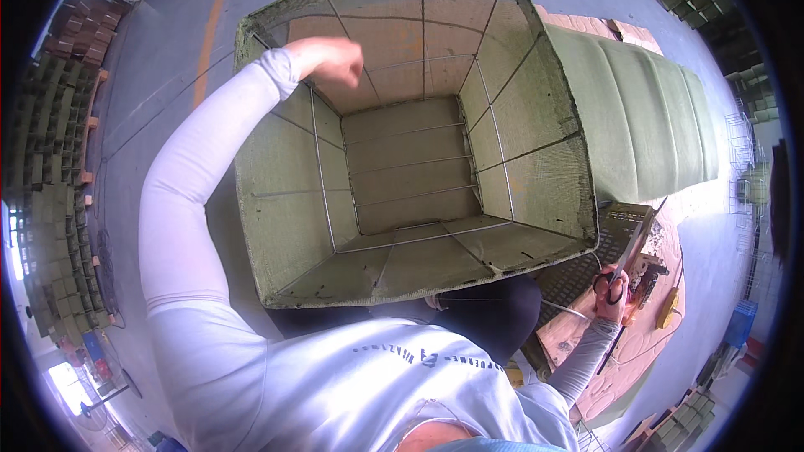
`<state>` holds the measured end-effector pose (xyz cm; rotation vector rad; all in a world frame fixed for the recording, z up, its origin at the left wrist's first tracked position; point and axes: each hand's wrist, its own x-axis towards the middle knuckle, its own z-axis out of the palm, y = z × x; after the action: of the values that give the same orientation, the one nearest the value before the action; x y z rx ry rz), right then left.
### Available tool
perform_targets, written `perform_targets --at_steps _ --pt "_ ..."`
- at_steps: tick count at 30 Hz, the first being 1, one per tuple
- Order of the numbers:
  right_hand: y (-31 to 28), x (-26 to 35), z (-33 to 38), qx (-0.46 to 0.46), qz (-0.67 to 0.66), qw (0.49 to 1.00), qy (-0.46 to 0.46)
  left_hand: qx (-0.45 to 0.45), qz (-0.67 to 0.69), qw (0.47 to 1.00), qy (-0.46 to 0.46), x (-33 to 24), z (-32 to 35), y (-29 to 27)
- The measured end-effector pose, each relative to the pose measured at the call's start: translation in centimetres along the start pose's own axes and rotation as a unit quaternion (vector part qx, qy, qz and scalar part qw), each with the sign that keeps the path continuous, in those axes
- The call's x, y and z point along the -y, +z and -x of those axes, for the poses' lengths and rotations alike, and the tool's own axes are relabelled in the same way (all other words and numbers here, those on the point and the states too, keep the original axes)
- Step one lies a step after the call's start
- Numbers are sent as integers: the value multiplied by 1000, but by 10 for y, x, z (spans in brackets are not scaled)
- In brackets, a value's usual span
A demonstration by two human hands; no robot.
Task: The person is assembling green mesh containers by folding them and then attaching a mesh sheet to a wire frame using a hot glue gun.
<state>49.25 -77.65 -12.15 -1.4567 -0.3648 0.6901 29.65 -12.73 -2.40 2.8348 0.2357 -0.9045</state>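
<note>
1. Green mesh over thin wire rods: an open-topped basket [419, 176], box-shaped and flaring toward its rim, seen from above at the centre of the view, right in front of the person. Its floor and walls are bare.
2. Left hand [335, 60]: fingers curled into a fist at the basket's far left rim. A fine thread [167, 105] runs from about this hand down and left across the floor; whether the grip pinches it cannot be told.
3. Right hand [610, 297]: low at the right, well apart from the left, beside the basket's near right corner. Its grip is closed through the black loops of scissors [621, 272], blades pointing up and away.
4. Worktop [636, 343]: a pale brown board under the right hand, bearing a dark perforated mat [586, 272], a small yellow item [667, 308] and loose cords.
5. Green roll [645, 117]: a long padded bundle of the same green cloth, lying just beside the basket's right wall.
6. Grey floor [167, 25] with an orange line [216, 25] at upper left.
7. Stacks [50, 201] of green pieces along the left edge, brown ones above them; wire frames [741, 151] at the far right.
</note>
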Motion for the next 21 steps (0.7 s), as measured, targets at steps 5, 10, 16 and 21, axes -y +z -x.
perform_targets --at_steps 5,10,16,21 --pt "-9 -7 2 -10 -35 999 4 1 265 963 -44 6 19 8" --pt "-4 -14 -10 -21 -88 996 14 -251 716 652 -20 21 -13 -16" --pt "5 -11 -21 43 -73 996 15 -394 831 392 33 3 -67 -1" --pt "5 -12 -24 42 -100 994 12 -503 817 281 14 -11 -82 3"
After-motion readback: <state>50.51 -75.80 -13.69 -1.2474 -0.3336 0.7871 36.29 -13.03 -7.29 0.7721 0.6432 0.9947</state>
